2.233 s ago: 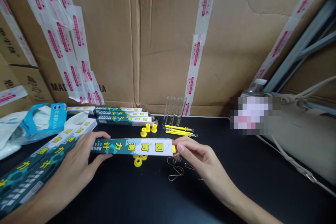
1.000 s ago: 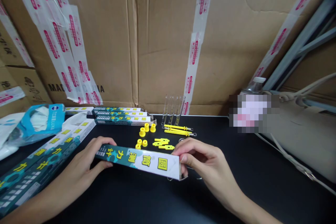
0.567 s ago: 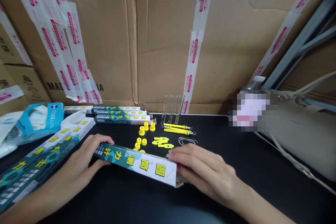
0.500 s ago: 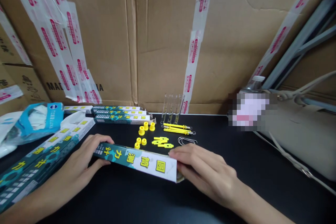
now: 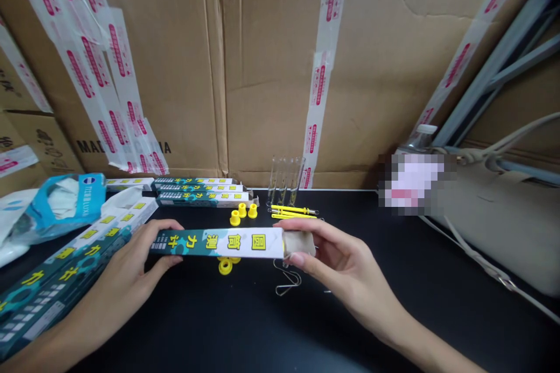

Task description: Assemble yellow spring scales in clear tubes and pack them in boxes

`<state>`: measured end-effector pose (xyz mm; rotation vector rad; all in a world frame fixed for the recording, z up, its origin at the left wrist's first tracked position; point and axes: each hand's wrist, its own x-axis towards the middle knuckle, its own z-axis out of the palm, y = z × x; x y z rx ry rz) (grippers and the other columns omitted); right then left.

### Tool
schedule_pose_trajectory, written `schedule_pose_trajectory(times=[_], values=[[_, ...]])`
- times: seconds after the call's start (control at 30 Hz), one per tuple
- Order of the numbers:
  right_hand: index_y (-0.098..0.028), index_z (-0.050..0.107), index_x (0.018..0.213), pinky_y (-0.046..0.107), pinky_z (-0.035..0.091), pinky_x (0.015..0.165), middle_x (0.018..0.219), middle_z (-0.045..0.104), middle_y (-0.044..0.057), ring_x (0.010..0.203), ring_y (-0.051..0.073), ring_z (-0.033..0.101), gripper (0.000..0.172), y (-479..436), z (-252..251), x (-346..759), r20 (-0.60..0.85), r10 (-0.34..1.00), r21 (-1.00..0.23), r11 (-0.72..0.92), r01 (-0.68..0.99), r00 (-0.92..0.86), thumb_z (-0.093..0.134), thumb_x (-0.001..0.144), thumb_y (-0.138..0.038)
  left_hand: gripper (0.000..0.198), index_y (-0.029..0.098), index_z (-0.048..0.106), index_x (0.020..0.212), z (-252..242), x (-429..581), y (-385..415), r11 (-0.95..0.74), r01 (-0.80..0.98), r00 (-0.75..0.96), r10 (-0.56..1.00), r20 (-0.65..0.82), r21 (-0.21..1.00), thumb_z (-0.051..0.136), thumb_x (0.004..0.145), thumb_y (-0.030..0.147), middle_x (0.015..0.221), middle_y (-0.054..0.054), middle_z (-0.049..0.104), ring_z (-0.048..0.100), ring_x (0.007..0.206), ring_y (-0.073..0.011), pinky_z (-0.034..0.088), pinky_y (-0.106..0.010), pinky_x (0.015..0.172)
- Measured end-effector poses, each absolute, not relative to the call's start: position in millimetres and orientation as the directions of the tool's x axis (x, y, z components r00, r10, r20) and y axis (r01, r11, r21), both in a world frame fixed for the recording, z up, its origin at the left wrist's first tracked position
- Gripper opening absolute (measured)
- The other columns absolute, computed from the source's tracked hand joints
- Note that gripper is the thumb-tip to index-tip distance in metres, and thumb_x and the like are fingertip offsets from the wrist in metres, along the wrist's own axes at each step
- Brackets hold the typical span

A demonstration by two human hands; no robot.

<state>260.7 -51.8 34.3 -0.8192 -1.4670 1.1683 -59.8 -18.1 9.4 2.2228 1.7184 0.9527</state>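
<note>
A long thin carton [image 5: 231,242], green and white with yellow Chinese characters, is held level above the black table. My left hand [image 5: 153,245] grips its left end between thumb and fingers. At the other end, my right hand [image 5: 336,262] pinches the opened grey-brown end flap [image 5: 300,243]. Just below the carton lie a yellow ring [image 5: 225,267] and bent metal hooks [image 5: 289,282]. Behind it are several yellow flanged plugs [image 5: 242,213], yellow rods with metal ends [image 5: 294,211] and clear tubes [image 5: 285,180] standing upright. The carton hides part of the table.
Matching cartons [image 5: 201,192] lie stacked at the back, and more [image 5: 83,256] lie along the left. A blue-and-white plastic packet [image 5: 65,201] sits at far left. On the right are a bottle [image 5: 422,137] and a beige bag [image 5: 503,221]. A large cardboard box [image 5: 262,70] stands behind.
The carton has gone from slanted to level, slightly up and left. My right hand now pinches its flap, which sticks out. Hooks and a yellow ring now show nearer me, below the carton.
</note>
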Motion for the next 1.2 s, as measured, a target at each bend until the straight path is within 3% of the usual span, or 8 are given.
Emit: schedule_pose_trajectory(times=[0.13,0.23,0.4,0.53,0.7,0.9,1.0,1.2], values=[[-0.029,0.074,0.106,0.022,0.057,0.076,0.105,0.073,0.001,0.086,0.013,0.068,0.022,-52.2,34.2,257.6,0.271,0.947,-0.959,0.251,-0.132,-0.171,0.077,0.084,-0.027,0.034,0.029,0.055,0.111,9.3,-58.5,-20.1,-0.307,0.808,0.129,0.925,0.359,0.502,0.055,0.087,0.053,0.114,-0.004,0.065,0.063,0.106,-0.0318,0.048,-0.044,0.092],[-0.026,0.073,0.108,0.027,0.060,0.075,0.103,0.075,0.002,0.084,0.016,0.070,0.030,-50.8,33.4,256.0,0.235,0.968,-0.961,0.217,-0.169,-0.092,0.082,0.079,-0.028,0.035,0.029,0.055,0.111,9.7,-58.9,-21.0,-0.311,0.814,0.116,0.915,0.387,0.491,0.057,0.086,0.053,0.114,-0.004,0.066,0.062,0.108,-0.0327,0.048,-0.043,0.093],[-0.022,0.075,0.104,0.035,0.061,0.084,0.097,0.079,0.005,0.095,0.024,0.073,0.036,-48.7,33.9,255.2,0.125,0.992,-0.982,0.119,-0.148,-0.030,0.086,0.073,-0.035,0.039,0.029,0.056,0.109,11.7,-57.7,-20.2,-0.304,0.844,0.088,0.891,0.445,0.442,0.058,0.083,0.058,0.113,-0.004,0.068,0.064,0.103,-0.0341,0.051,-0.038,0.073],[-0.023,0.075,0.111,0.035,0.059,0.089,0.105,0.078,0.006,0.101,0.024,0.072,0.038,-51.2,33.9,253.3,0.157,0.987,-0.978,0.149,-0.147,-0.044,0.081,0.078,-0.040,0.038,0.029,0.056,0.109,13.1,-56.7,-20.7,-0.300,0.847,0.082,0.889,0.450,0.438,0.057,0.082,0.056,0.113,-0.005,0.067,0.064,0.101,-0.0334,0.050,-0.038,0.072],[-0.028,0.075,0.116,0.035,0.058,0.089,0.101,0.078,0.003,0.098,0.023,0.072,0.039,-53.1,30.3,251.9,0.186,0.982,-0.975,0.180,-0.131,-0.040,0.081,0.080,-0.041,0.035,0.030,0.056,0.108,15.6,-54.8,-22.0,-0.230,0.861,0.024,0.909,0.415,0.453,0.056,0.081,0.053,0.113,-0.005,0.065,0.063,0.096,-0.0328,0.049,-0.036,0.065],[-0.032,0.075,0.117,0.037,0.054,0.096,0.106,0.078,0.002,0.101,0.022,0.072,0.036,-54.4,27.8,253.7,0.204,0.979,-0.972,0.201,-0.124,-0.012,0.078,0.082,-0.043,0.031,0.031,0.054,0.109,21.4,-50.0,-27.1,-0.218,0.859,0.008,0.911,0.413,0.464,0.052,0.085,0.051,0.112,-0.001,0.064,0.062,0.104,-0.0330,0.050,-0.041,0.082],[-0.031,0.073,0.118,0.030,0.058,0.087,0.097,0.079,0.001,0.093,0.019,0.073,0.038,-53.4,26.9,253.0,0.217,0.976,-0.968,0.216,-0.130,0.007,0.079,0.082,-0.039,0.032,0.032,0.053,0.111,23.0,-49.0,-29.3,-0.200,0.863,0.003,0.920,0.393,0.463,0.052,0.085,0.051,0.116,0.001,0.062,0.063,0.102,-0.0319,0.050,-0.038,0.079],[-0.022,0.076,0.085,0.023,0.058,0.076,0.090,0.078,0.002,0.088,0.018,0.072,0.018,-49.4,27.9,250.2,0.206,0.978,-0.973,0.207,-0.107,0.015,0.084,0.076,-0.035,0.032,0.029,0.052,0.113,19.2,-48.6,-30.7,-0.155,0.877,-0.033,0.925,0.379,0.455,0.049,0.086,0.046,0.121,-0.005,0.061,0.062,0.102,-0.0317,0.047,-0.033,0.066]])
